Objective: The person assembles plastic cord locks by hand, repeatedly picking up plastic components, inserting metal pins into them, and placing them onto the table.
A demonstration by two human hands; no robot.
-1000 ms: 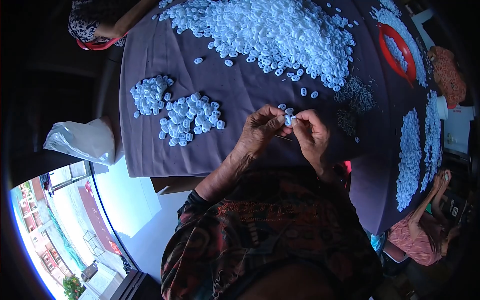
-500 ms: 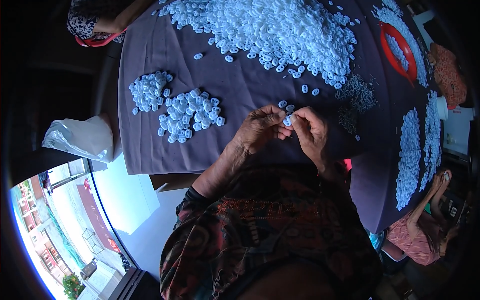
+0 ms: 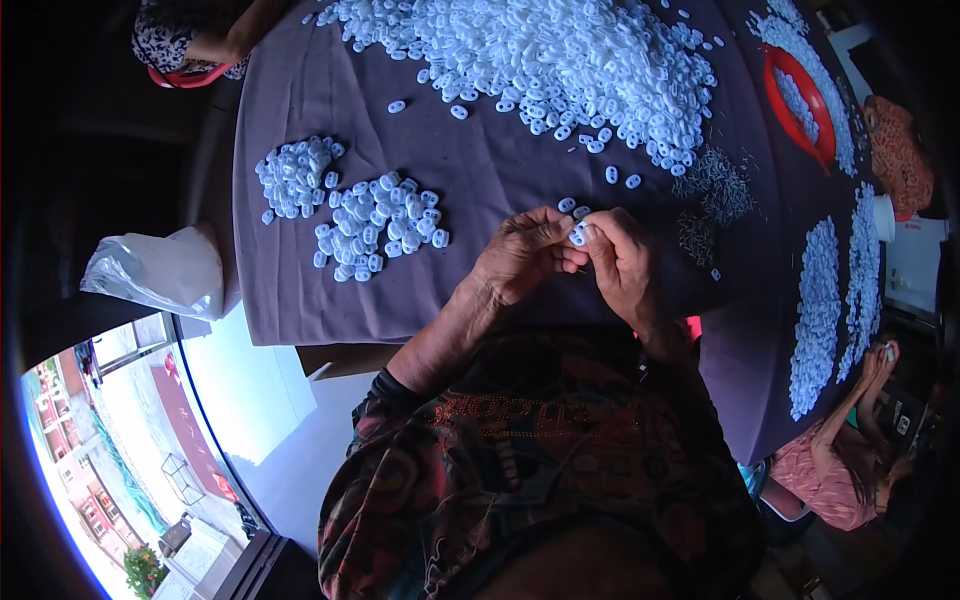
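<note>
My left hand (image 3: 520,262) and my right hand (image 3: 622,265) meet over the near edge of a purple-grey cloth-covered table (image 3: 480,180). Both pinch one small white plastic piece (image 3: 577,236) between their fingertips. Two more loose white pieces (image 3: 572,207) lie on the cloth just beyond my fingers. A small heap of the same white pieces (image 3: 375,230) sits to the left of my left hand, with another small heap (image 3: 295,175) further left.
A large mound of white pieces (image 3: 540,55) fills the far side of the table. Small dark metal bits (image 3: 712,190) lie right of my hands. A red bowl (image 3: 800,100), rows of white pieces (image 3: 820,300), a white plastic bag (image 3: 160,270) and other people's arms (image 3: 850,430) surround the table.
My hands have stayed together at the same spot, fingers shifting slightly on the white piece. Nothing else on the table has moved.
</note>
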